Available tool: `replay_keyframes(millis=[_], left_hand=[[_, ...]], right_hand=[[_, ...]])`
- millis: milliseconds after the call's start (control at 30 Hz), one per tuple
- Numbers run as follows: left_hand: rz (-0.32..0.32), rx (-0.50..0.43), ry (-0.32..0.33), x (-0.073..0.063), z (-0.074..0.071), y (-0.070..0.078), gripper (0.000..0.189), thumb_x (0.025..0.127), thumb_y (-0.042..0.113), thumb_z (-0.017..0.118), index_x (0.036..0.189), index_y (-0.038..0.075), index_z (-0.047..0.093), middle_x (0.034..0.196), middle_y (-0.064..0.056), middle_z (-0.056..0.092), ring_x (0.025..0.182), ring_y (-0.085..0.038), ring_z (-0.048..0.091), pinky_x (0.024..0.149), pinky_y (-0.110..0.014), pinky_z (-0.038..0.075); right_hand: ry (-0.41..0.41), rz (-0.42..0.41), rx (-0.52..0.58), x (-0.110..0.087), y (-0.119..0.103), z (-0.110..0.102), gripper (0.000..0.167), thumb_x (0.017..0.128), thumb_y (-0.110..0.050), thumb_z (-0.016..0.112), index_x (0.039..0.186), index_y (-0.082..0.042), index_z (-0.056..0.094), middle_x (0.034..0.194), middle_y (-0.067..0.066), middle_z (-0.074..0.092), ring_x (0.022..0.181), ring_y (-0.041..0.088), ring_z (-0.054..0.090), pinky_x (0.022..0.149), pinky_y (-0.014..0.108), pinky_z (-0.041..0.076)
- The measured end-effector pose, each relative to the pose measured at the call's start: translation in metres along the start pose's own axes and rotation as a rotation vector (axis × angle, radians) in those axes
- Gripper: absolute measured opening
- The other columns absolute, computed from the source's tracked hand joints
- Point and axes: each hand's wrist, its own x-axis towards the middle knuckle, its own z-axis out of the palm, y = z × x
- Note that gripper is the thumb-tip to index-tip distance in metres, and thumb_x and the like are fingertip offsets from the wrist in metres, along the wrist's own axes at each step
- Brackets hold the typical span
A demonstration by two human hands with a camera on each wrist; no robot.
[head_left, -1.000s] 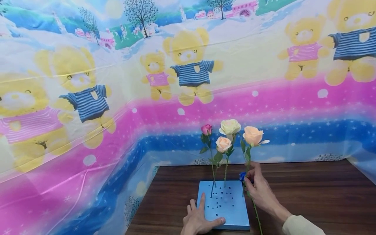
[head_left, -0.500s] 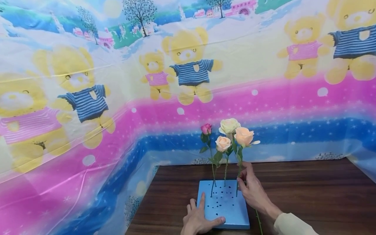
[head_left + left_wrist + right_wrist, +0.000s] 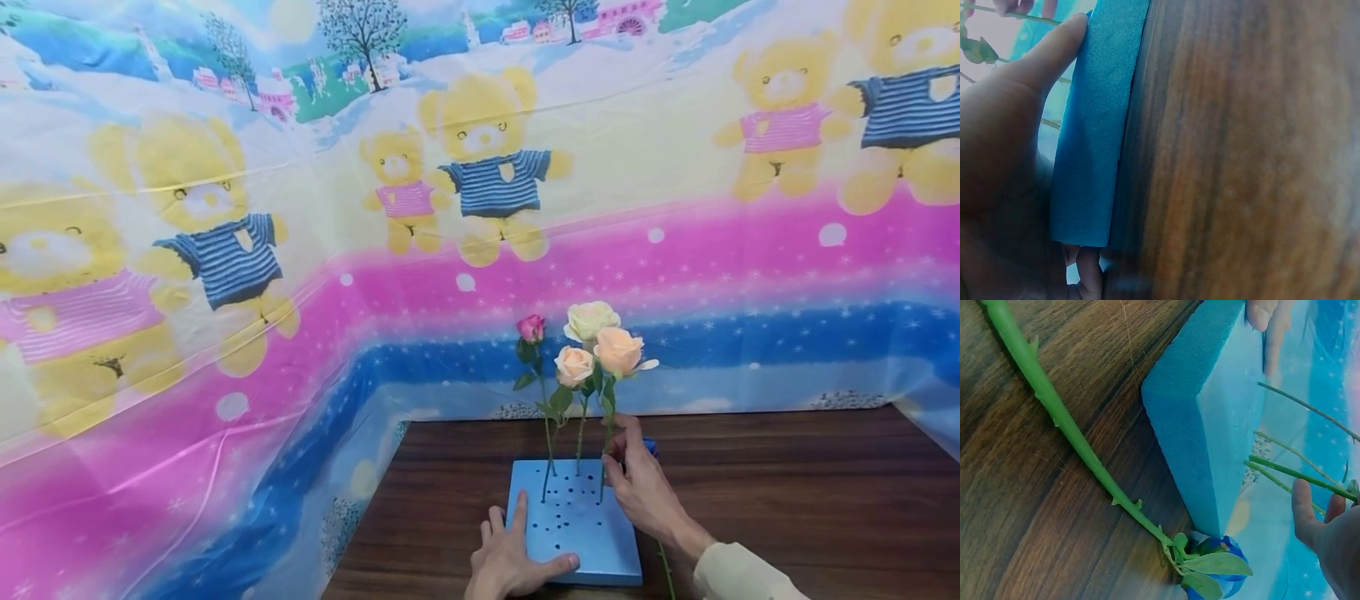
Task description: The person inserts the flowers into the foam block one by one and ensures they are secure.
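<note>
A light-blue foam block (image 3: pixel 581 542) with several holes lies on the table. My left hand (image 3: pixel 506 558) presses on its near left corner, index finger along the left edge and thumb on the front edge. In the right hand (image 3: pixel 641 483) I pinch the stem of a large peach rose (image 3: pixel 618 352), whose lower end meets the block's top on the right; how deep it sits I cannot tell. Upright in the block stand a pink rose (image 3: pixel 530 327), a cream rose (image 3: pixel 591 322) and a smaller peach rose (image 3: pixel 574 367).
A blue rose (image 3: pixel 1235 584) lies on the dark wooden table (image 3: pixel 810 492) right of the block, its thorny green stem (image 3: pixel 1079 440) pointing toward me. In the head view my right hand partly hides it. Behind the table hangs a cloth printed with teddy bears (image 3: pixel 495 179).
The right hand has carried the large peach rose leftward from beside the block onto its right part. The left hand keeps its place on the corner.
</note>
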Motion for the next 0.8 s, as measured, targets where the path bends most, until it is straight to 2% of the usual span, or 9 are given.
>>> replay_keyframes(millis=[267,533,800], left_hand=[[-0.005,0.005,0.002,0.001,0.001,-0.001,0.133,0.076,0.094,0.077,0.179,0.024,0.029,0.162,-0.033,0.041,0.142,-0.056,0.048,0.076,-0.071,0.051],[-0.018,-0.011,-0.011,0.002,0.001,-0.001,0.135,0.075,0.095,0.077,0.179,0.025,0.027,0.17,-0.033,0.035,0.152,-0.06,0.041,0.085,-0.076,0.051],[-0.022,0.012,-0.01,0.002,0.0,-0.001,0.135,0.074,0.095,0.077,0.179,0.026,0.027,0.164,-0.03,0.041,0.146,-0.055,0.047,0.082,-0.073,0.051]], right_hand=[[0.003,0.018,-0.002,0.0,0.006,0.005,0.056,0.111,0.006,0.059,0.157,-0.017,0.037,0.105,0.006,0.062,0.085,0.017,0.062,0.067,0.03,0.055],[-0.008,0.039,0.0,0.0,0.013,0.008,0.056,0.112,0.004,0.059,0.159,-0.015,0.035,0.109,0.011,0.063,0.09,0.02,0.064,0.07,0.03,0.057],[-0.029,0.081,0.011,-0.001,0.017,0.011,0.054,0.113,0.002,0.058,0.157,-0.017,0.035,0.113,0.014,0.063,0.097,0.024,0.068,0.073,0.03,0.059]])
